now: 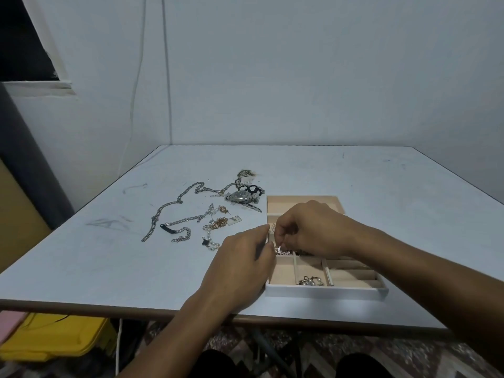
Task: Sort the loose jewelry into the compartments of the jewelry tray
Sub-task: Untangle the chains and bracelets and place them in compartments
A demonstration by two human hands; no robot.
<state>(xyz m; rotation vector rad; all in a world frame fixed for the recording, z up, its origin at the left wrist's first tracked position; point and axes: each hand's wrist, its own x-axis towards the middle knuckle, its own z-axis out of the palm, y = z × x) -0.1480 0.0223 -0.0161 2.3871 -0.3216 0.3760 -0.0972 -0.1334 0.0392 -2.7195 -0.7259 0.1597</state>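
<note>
The jewelry tray [324, 291], white outside with beige compartments, lies at the table's front right. Both hands meet over its left middle. My right hand [311, 227] has its fingers curled down and pinches a small sparkling piece [281, 251] just above a compartment. My left hand [242, 266] touches the same piece with its fingertips. A pearl earring pair [311, 281] lies in a front compartment. Loose on the table to the left are a silver chain [169, 207], a watch [241, 196], a pearl strand [210, 238] and gold pieces [219, 222].
The table [381, 186] is pale blue with a brown front edge. The wall stands right behind it. A yellow bin [54, 339] sits on the floor under the front left corner, next to a table leg.
</note>
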